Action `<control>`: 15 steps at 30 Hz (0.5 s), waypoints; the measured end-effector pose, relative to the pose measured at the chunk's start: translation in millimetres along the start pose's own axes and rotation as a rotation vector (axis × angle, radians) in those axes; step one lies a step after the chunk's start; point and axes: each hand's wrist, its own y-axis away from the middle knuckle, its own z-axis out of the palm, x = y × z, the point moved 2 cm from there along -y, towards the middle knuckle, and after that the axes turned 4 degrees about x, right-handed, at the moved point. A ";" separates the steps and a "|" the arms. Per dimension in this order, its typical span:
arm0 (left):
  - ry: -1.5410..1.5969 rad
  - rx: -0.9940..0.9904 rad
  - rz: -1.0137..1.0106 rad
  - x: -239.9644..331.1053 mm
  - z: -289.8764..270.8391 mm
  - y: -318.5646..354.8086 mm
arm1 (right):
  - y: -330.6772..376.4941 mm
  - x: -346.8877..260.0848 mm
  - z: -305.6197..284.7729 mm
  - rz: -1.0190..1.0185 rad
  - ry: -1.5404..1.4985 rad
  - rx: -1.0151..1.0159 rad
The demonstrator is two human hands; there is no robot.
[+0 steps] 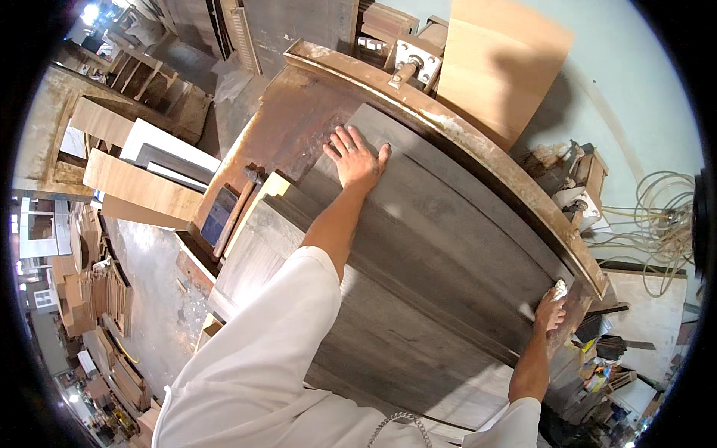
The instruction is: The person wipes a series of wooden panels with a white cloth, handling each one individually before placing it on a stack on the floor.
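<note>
Long grey wood-grain panels [448, 224] lie side by side and stepped across the bench in front of me. My left hand [357, 159] rests flat on the far left part of them, fingers spread, holding nothing. At the right end of the panels, my right hand [551, 312] has its fingers curled at the edge. A small white wad or wrapping [560, 290] shows at its thumb; I cannot tell whether it is cloth or tape. Left of the panels lies a hammer [237, 213] with a wooden handle, beside a dark blue flat rectangular object [219, 215].
A raised metal rail [478, 142] runs along the bench's far side, with screw fittings [414, 63] behind it. A tan board [497, 67] leans on the wall. Coiled hoses [668, 224] hang at right. Cut boards [142, 183] stand left; clutter [605, 358] lies lower right.
</note>
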 end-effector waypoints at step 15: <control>-0.171 -0.024 0.029 27.0 -4.7 -3.0 | 9.1 16.1 29.8 -0.143 0.202 0.161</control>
